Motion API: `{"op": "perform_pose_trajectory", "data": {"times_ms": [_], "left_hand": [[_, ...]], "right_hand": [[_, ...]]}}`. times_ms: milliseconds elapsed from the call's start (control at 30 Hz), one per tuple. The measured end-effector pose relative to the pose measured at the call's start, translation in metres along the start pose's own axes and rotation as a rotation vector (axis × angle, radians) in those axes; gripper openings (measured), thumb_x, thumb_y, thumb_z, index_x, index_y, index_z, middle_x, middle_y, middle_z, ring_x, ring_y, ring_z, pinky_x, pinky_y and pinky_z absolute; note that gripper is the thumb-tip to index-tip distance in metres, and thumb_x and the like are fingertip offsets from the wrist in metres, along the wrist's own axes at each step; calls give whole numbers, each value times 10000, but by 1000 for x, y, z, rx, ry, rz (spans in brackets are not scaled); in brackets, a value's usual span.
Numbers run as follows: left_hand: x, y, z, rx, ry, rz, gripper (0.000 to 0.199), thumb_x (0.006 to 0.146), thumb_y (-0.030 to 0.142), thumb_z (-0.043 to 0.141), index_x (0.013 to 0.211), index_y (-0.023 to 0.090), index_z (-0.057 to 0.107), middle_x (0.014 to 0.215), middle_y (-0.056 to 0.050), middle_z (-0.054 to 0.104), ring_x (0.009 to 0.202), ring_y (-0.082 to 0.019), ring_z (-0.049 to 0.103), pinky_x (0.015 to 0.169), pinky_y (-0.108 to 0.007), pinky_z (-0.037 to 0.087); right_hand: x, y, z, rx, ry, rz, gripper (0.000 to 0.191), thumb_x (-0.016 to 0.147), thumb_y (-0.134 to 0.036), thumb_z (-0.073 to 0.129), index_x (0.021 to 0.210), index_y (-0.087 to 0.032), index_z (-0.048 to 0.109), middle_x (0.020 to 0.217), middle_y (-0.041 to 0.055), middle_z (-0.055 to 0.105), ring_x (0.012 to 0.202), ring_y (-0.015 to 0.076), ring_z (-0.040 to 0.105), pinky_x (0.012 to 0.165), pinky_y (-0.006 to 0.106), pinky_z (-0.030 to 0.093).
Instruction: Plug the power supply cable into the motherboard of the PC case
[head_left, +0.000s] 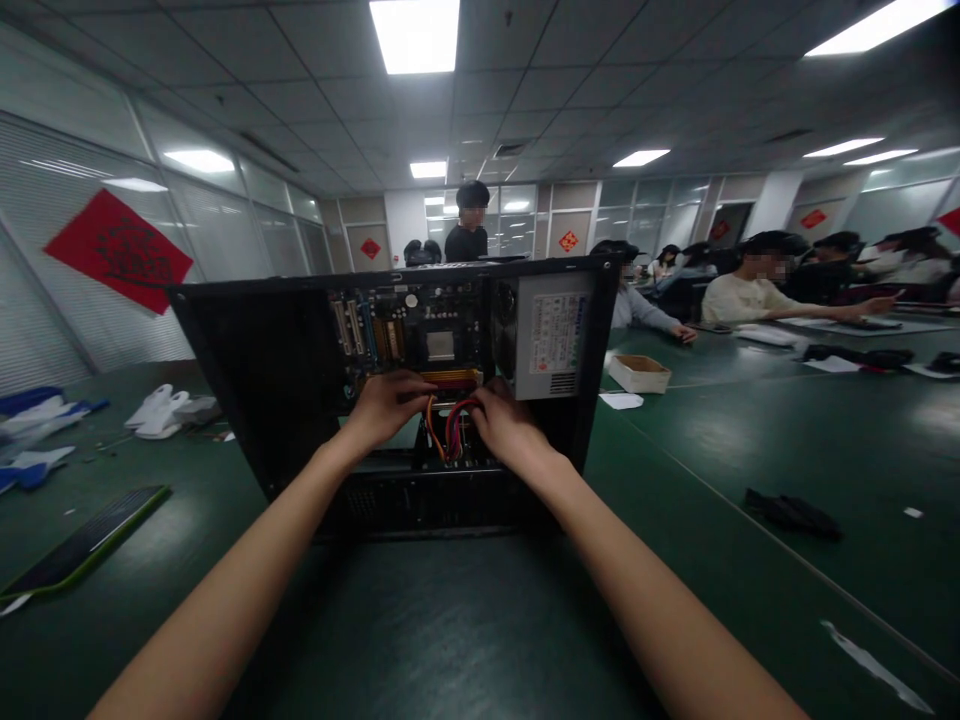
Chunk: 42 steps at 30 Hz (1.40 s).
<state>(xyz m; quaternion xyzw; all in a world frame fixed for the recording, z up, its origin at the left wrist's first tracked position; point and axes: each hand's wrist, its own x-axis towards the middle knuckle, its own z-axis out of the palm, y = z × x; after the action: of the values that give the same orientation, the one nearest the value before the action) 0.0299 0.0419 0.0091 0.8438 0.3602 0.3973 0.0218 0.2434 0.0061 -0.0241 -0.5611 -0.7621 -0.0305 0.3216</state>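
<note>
A black computer case (225,370) stands on the table with its open side facing me. Inside it are a motherboard (409,320) and, at the upper right, a silver power supply (551,340) with a label. My left hand (386,408) reaches in just below the board's memory slots (457,379), its fingers pinched by an orange cable (433,430). Whether that cable lies between the fingertips is hard to make out. My right hand (510,425) is closed around the upper bend of a bundle of red cables (454,430), below the power supply.
A dark flat object with a green edge (90,545) lies at left, near white plastic bags (159,410). To the right are an open box (639,374), a black cloth-like item (793,513) and a white strip (874,662). Other people sit along the tables at right; one person (466,235) is behind the case.
</note>
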Motion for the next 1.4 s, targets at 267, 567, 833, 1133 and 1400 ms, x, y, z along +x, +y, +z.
{"op": "perform_pose_trajectory", "data": {"times_ms": [267, 567, 833, 1133, 1400], "left_hand": [[5, -29, 20, 214, -184, 162, 202, 860, 198, 635, 1012, 198, 768, 1019, -78, 744, 946, -201, 692, 863, -313, 535], [0, -36, 25, 332, -242, 103, 243, 846, 186, 644, 1051, 209, 772, 1038, -80, 729, 946, -226, 687, 844, -319, 519], [1, -24, 25, 404, -299, 78, 254, 866, 172, 625, 1073, 198, 770, 1032, -98, 713, 936, -244, 681, 801, -321, 502], [3, -21, 29, 491, -325, -53, 212, 893, 231, 598, 1015, 185, 765, 968, -91, 747, 922, -240, 693, 767, -303, 495], [4, -26, 29, 470, -336, -55, 199, 884, 228, 601, 1004, 196, 757, 998, -83, 748, 951, -229, 694, 793, -284, 501]], "right_hand": [[3, -5, 0, -54, -127, -21, 194, 925, -192, 499, 1041, -171, 653, 1177, 119, 551, 1072, 218, 572, 925, 307, 449], [-1, -3, -1, -101, -172, -16, 230, 881, -136, 520, 1058, -147, 667, 1128, 127, 591, 1058, 233, 580, 906, 302, 446], [-2, -6, -3, -153, -231, -27, 212, 876, -143, 543, 1042, -125, 673, 1091, 131, 626, 1026, 231, 589, 877, 291, 430], [-1, 2, 5, -156, -197, -88, 195, 852, -135, 577, 1030, -127, 656, 1074, 114, 601, 1009, 219, 568, 888, 298, 425], [13, -9, 3, -201, -218, -320, 259, 851, -42, 520, 1070, -129, 626, 1104, 104, 560, 998, 207, 578, 822, 281, 447]]}}
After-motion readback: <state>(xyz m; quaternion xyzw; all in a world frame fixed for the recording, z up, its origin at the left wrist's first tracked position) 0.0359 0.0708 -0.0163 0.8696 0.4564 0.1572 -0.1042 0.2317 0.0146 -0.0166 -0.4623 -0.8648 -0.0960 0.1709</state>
